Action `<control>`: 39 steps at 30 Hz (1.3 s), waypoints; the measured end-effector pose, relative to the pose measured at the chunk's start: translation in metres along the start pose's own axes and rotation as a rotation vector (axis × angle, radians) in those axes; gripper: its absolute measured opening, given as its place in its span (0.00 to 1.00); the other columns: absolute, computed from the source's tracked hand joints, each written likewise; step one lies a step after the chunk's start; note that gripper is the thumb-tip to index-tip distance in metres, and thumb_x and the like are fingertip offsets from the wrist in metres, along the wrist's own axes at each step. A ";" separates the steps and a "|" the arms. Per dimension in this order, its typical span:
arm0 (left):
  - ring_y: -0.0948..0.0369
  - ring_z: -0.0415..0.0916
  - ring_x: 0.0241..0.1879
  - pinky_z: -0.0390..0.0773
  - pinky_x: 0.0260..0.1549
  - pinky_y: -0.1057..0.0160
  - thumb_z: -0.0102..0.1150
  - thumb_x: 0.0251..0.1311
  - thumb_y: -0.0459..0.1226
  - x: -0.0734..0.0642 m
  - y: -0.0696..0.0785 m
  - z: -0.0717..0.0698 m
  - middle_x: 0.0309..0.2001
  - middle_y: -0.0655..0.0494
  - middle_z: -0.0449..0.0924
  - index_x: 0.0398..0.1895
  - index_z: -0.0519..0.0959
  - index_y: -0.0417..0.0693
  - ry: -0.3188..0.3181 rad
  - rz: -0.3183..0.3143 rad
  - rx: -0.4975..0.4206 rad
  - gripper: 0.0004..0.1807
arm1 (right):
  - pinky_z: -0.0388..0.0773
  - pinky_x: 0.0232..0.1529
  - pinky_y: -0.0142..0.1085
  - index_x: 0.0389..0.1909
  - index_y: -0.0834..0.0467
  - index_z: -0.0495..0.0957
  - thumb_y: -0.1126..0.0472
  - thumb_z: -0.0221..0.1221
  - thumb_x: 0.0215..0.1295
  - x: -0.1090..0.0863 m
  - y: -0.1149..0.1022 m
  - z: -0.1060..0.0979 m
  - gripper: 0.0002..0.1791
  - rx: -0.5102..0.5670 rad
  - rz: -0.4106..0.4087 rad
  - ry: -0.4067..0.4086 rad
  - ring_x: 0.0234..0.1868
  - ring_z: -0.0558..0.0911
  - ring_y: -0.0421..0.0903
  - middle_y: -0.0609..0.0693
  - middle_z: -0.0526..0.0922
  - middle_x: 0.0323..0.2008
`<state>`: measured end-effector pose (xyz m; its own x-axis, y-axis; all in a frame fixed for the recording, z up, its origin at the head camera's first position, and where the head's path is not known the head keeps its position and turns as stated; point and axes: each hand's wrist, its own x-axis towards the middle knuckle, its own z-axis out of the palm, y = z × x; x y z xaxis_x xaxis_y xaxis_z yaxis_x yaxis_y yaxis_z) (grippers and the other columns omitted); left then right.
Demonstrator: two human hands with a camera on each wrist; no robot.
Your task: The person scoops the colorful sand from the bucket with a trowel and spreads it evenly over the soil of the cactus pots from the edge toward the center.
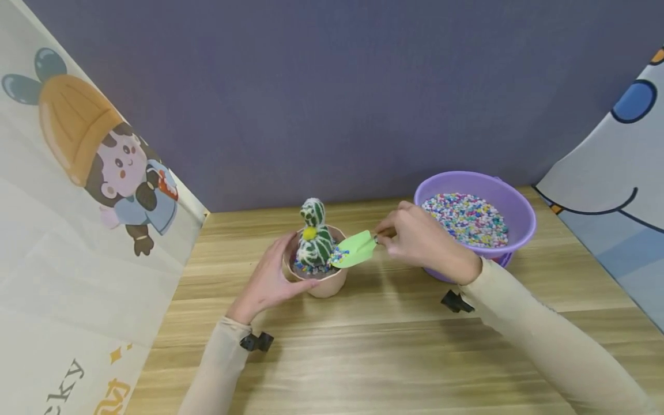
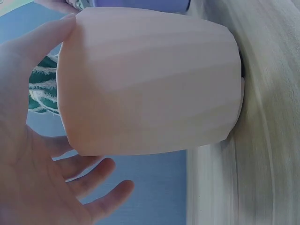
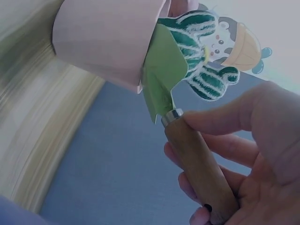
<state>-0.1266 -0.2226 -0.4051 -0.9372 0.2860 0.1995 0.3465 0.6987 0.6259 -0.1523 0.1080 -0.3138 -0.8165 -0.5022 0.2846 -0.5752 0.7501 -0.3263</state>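
The only lettering that can be read is on the printed cloth (image 1: 78,300) at the left of the head view, where grey letters "cky" run up its lower edge beside part of an orange word cut off by the frame.

Sleeves: long, close-fitting, pale beige, reaching both wrists.
Left hand (image 1: 267,282): bare, no rings.
Right hand (image 1: 425,242): bare.
Wrist mounts: small black clips under each cuff.
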 end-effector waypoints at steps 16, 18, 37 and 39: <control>0.45 0.65 0.77 0.68 0.75 0.35 0.84 0.44 0.61 -0.005 -0.004 0.001 0.79 0.50 0.67 0.83 0.60 0.53 0.041 -0.042 -0.034 0.64 | 0.79 0.41 0.43 0.40 0.54 0.94 0.64 0.72 0.61 0.003 0.004 -0.003 0.08 -0.004 -0.044 0.025 0.38 0.81 0.49 0.47 0.94 0.38; 0.45 0.65 0.77 0.68 0.75 0.36 0.84 0.44 0.60 -0.005 -0.006 0.003 0.79 0.50 0.67 0.83 0.60 0.52 0.044 -0.056 -0.035 0.64 | 0.79 0.41 0.43 0.40 0.54 0.94 0.64 0.72 0.61 0.002 0.006 -0.003 0.08 0.002 -0.040 0.022 0.38 0.81 0.49 0.47 0.94 0.38; 0.41 0.64 0.78 0.67 0.75 0.33 0.82 0.45 0.63 -0.002 -0.008 0.011 0.81 0.44 0.63 0.85 0.57 0.52 0.072 -0.193 -0.043 0.66 | 0.80 0.45 0.45 0.41 0.56 0.93 0.63 0.72 0.63 0.000 0.029 -0.001 0.08 0.130 0.053 0.053 0.40 0.85 0.49 0.48 0.94 0.37; 0.41 0.63 0.78 0.66 0.76 0.32 0.81 0.45 0.63 -0.001 -0.007 0.010 0.81 0.43 0.63 0.85 0.57 0.51 0.078 -0.179 -0.037 0.66 | 0.79 0.45 0.45 0.42 0.56 0.93 0.62 0.72 0.63 0.000 0.032 -0.001 0.08 0.139 0.055 0.055 0.40 0.85 0.48 0.49 0.94 0.38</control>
<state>-0.1280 -0.2214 -0.4175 -0.9845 0.1067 0.1394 0.1736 0.7087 0.6838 -0.1708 0.1324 -0.3232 -0.8454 -0.4344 0.3107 -0.5338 0.7073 -0.4635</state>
